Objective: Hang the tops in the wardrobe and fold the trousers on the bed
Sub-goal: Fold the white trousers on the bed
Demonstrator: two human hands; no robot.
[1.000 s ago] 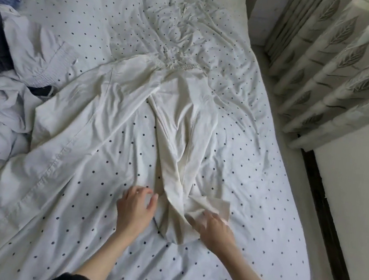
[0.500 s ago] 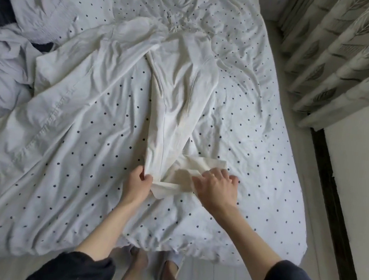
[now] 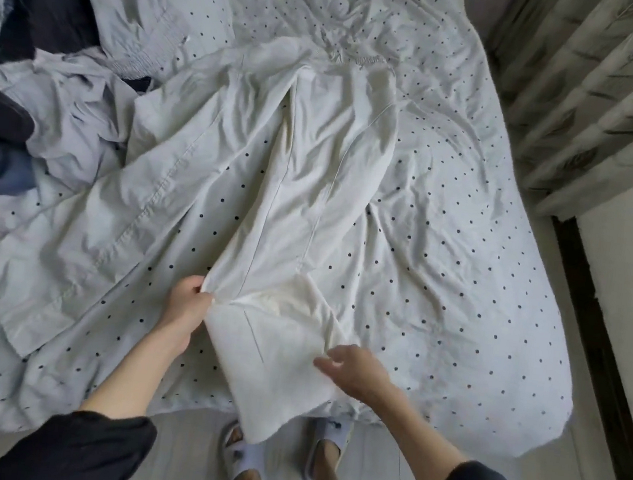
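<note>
- Left grip [image 3: 186,305]: thumb and fingers pinched on the left edge of the white trousers [image 3: 315,168], at the fold in the nearer leg.
- Right grip [image 3: 356,370]: fingers loosely curled on the right edge of the same leg; whether actually pinching the cloth, cannot tell.
- Between both grips: leg end draped over the edge of the bed [image 3: 459,297], hanging toward slippered feet [image 3: 240,458].
- Beyond the grips: waistband at the far end, second leg splayed out past the left grip.
- Far beyond the left grip: heap of pale and dark clothes [image 3: 45,95].
- Well off past the right grip: leaf-patterned curtain [image 3: 624,90].
- No readable writing or labels; only black dots on the bed sheet.
</note>
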